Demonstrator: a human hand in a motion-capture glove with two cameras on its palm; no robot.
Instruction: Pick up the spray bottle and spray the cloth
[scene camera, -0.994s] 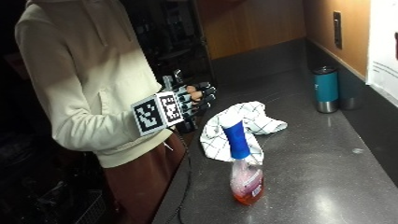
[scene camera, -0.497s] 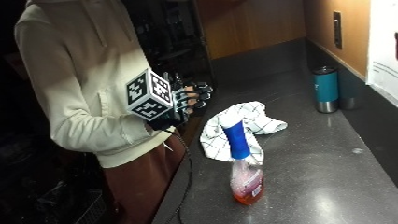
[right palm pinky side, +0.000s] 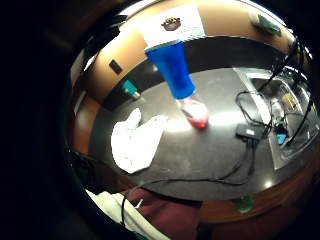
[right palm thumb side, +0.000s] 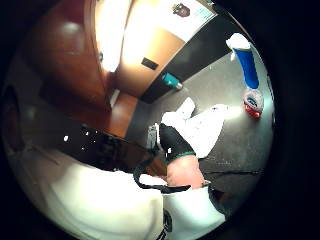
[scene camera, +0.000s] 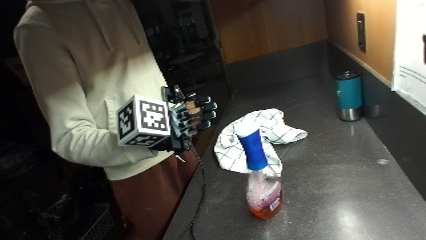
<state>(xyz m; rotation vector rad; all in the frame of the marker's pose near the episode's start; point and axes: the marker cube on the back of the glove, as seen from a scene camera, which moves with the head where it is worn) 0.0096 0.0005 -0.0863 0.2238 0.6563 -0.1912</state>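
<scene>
A spray bottle with a blue head and red liquid stands upright on the dark countertop, near its front edge. A white checked cloth lies crumpled just behind it. My gloved right hand hovers in the air at the counter's edge, left of both and touching neither; its fingers are loosely bent and hold nothing. From the palm, the bottle rises close ahead, the cloth beside it. The thumb side view also shows the bottle and the cloth.
A teal tumbler stands at the back by the wall. A black cable runs along the counter's front edge. A small black device with cables and a sink lie past the bottle.
My gloved hand has turned at the wrist and shifted slightly, staying by the counter's edge. The bottle and the cloth have not moved.
</scene>
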